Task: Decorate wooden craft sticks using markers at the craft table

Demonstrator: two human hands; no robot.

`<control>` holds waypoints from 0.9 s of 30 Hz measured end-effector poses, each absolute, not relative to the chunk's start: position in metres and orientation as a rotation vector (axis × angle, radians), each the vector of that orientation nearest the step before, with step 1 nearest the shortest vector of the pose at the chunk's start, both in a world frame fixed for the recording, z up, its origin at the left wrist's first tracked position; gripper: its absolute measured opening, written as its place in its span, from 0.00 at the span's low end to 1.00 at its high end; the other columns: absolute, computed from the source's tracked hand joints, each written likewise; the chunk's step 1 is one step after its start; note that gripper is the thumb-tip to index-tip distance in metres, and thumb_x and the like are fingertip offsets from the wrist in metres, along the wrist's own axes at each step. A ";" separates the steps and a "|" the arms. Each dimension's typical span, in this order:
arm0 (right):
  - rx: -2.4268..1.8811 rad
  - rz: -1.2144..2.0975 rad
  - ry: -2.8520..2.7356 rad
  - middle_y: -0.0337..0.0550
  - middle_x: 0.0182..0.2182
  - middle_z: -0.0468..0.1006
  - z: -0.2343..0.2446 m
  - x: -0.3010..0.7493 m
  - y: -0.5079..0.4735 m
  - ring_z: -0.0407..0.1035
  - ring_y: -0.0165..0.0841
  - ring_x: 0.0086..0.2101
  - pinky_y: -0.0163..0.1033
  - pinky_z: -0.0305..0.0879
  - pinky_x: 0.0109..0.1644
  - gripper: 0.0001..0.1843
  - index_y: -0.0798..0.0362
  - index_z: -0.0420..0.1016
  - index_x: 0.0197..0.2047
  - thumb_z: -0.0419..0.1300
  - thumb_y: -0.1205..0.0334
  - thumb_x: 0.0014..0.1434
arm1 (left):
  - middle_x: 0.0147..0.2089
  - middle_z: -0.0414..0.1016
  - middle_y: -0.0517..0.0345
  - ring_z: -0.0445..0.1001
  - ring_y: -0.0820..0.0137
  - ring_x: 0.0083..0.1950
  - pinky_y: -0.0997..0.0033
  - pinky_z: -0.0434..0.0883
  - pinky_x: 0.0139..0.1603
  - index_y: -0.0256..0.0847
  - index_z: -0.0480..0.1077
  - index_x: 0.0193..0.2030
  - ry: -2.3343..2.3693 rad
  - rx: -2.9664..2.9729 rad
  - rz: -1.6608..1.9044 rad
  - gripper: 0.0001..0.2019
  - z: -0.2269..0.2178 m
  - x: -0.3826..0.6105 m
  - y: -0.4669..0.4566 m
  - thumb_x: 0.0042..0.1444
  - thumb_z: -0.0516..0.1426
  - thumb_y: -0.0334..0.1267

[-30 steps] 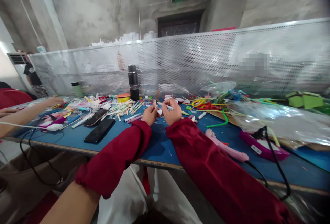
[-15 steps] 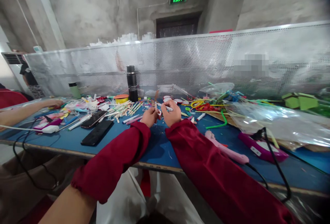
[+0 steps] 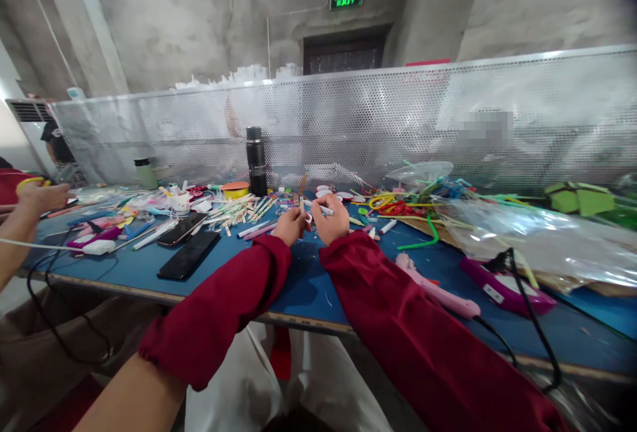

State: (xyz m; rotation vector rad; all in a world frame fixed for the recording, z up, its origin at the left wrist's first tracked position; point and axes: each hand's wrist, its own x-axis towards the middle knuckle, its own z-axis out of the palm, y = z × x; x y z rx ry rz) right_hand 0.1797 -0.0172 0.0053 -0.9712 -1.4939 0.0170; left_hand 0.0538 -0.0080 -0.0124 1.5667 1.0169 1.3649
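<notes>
Both my arms wear dark red sleeves and reach out over the blue table [image 3: 308, 279]. My left hand [image 3: 288, 225] is closed around a short pale stick [image 3: 300, 204] held upright. My right hand [image 3: 331, 219] is closed on a white marker-like pen [image 3: 323, 208] whose tip points left toward the stick. The two hands almost touch above the table, with a small red-and-white piece between them that I cannot make out.
Two black phones [image 3: 188, 253] lie left of my hands, with a heap of sticks [image 3: 239, 210], a black flask [image 3: 257, 161] and a yellow tape roll [image 3: 235, 189] behind. Pink [image 3: 438, 289] and purple [image 3: 502, 284] glue guns, pipe cleaners [image 3: 398, 203] and plastic bags [image 3: 537, 233] are right. Another person's hand [image 3: 42, 196] is far left.
My hands have stayed together with stick and pen, barely shifting. The other person's hand at the far left has lifted off the table and drawn back to the left.
</notes>
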 end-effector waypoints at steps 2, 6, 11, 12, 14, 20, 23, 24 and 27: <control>-0.978 0.026 -1.492 0.36 0.24 0.74 0.006 0.179 -0.017 0.67 0.32 0.27 0.37 0.61 0.35 0.07 0.49 0.69 0.29 0.56 0.57 0.57 | 0.18 0.70 0.63 0.60 0.79 0.13 0.77 0.55 0.17 0.39 0.64 0.29 1.025 1.566 1.365 0.09 -0.010 0.055 -0.010 0.60 0.55 0.38; -0.987 0.033 -1.505 0.37 0.25 0.75 0.006 0.179 -0.018 0.67 0.32 0.27 0.36 0.60 0.34 0.07 0.49 0.70 0.29 0.56 0.57 0.57 | 0.17 0.68 0.64 0.59 0.78 0.13 0.77 0.54 0.17 0.39 0.64 0.29 1.038 1.570 1.366 0.09 -0.008 0.055 -0.012 0.60 0.54 0.37; -0.969 0.024 -1.482 0.38 0.26 0.75 0.006 0.182 -0.015 0.67 0.32 0.29 0.37 0.60 0.34 0.07 0.49 0.70 0.29 0.56 0.57 0.57 | 0.19 0.71 0.64 0.60 0.78 0.13 0.77 0.55 0.18 0.39 0.64 0.30 1.040 1.578 1.367 0.07 -0.012 0.054 -0.007 0.60 0.54 0.36; -0.952 0.023 -1.473 0.39 0.27 0.76 0.006 0.182 -0.014 0.68 0.32 0.29 0.37 0.60 0.34 0.07 0.49 0.70 0.30 0.56 0.58 0.57 | 0.19 0.71 0.64 0.60 0.78 0.13 0.77 0.55 0.18 0.39 0.64 0.31 1.038 1.578 1.368 0.06 -0.013 0.054 -0.006 0.60 0.53 0.35; -0.920 0.020 -1.459 0.39 0.28 0.76 0.005 0.182 -0.013 0.68 0.32 0.29 0.37 0.60 0.35 0.06 0.49 0.70 0.30 0.56 0.58 0.57 | 0.20 0.71 0.64 0.60 0.78 0.14 0.77 0.56 0.18 0.40 0.65 0.32 1.033 1.576 1.370 0.05 -0.014 0.053 -0.004 0.60 0.53 0.35; -0.898 0.046 -1.479 0.36 0.24 0.73 0.006 0.178 -0.017 0.66 0.30 0.27 0.36 0.59 0.33 0.07 0.49 0.69 0.28 0.56 0.59 0.57 | 0.18 0.69 0.64 0.60 0.78 0.14 0.77 0.56 0.18 0.39 0.64 0.31 1.031 1.573 1.376 0.06 -0.013 0.054 -0.006 0.60 0.53 0.35; -0.873 0.071 -1.499 0.35 0.23 0.72 0.006 0.177 -0.018 0.65 0.30 0.26 0.36 0.59 0.33 0.07 0.49 0.68 0.28 0.55 0.59 0.57 | 0.17 0.68 0.65 0.60 0.78 0.14 0.78 0.55 0.18 0.39 0.64 0.30 1.032 1.571 1.385 0.07 -0.012 0.054 -0.007 0.59 0.54 0.35; -0.884 0.061 -1.496 0.35 0.23 0.72 0.006 0.177 -0.018 0.65 0.30 0.26 0.36 0.59 0.33 0.07 0.49 0.68 0.28 0.55 0.59 0.57 | 0.17 0.68 0.64 0.60 0.78 0.14 0.78 0.55 0.18 0.39 0.65 0.30 1.031 1.571 1.388 0.07 -0.012 0.054 -0.007 0.59 0.54 0.36; -0.923 0.023 -1.468 0.37 0.25 0.74 0.006 0.179 -0.017 0.66 0.31 0.28 0.36 0.59 0.34 0.07 0.49 0.69 0.29 0.56 0.59 0.57 | 0.19 0.71 0.63 0.61 0.78 0.14 0.78 0.56 0.18 0.39 0.65 0.32 1.023 1.568 1.391 0.06 -0.014 0.052 -0.004 0.60 0.53 0.36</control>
